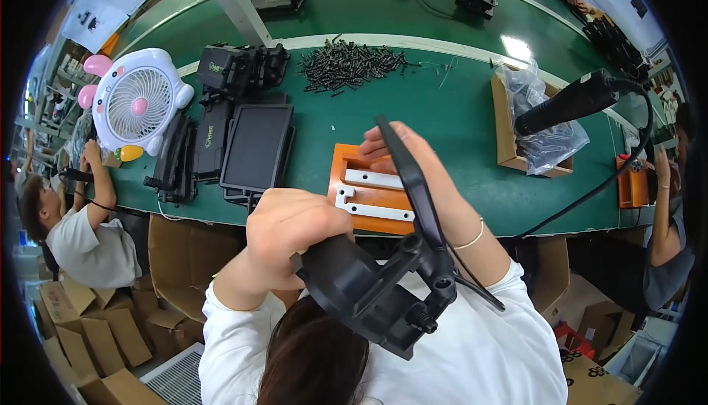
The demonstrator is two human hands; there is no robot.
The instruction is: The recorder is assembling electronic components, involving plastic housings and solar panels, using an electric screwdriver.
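Observation:
A black plastic device (pixel 354 287) with a curved housing, a hinged joint and a flat panel (pixel 410 176) seen almost edge-on is held up close before me. My left hand (pixel 291 232) is closed round the housing's left side. Behind the panel is my right hand (pixel 413 156), its fingers showing past the panel's left side and appearing to grip it; the panel hides part of the hand. A thin black cable (pixel 479 292) hangs by the joint. Beyond the device, an orange fixture block (pixel 337 169) with light metal bars (pixel 376 211) lies on the green bench.
A pile of small black parts (pixel 350 66) lies far centre. Black screen units (pixel 254 147) and a white fan (pixel 140 102) stand left. At right, a cardboard box (pixel 505 132) holds plastic bags and a corded black tool (pixel 564 102). People sit at both sides.

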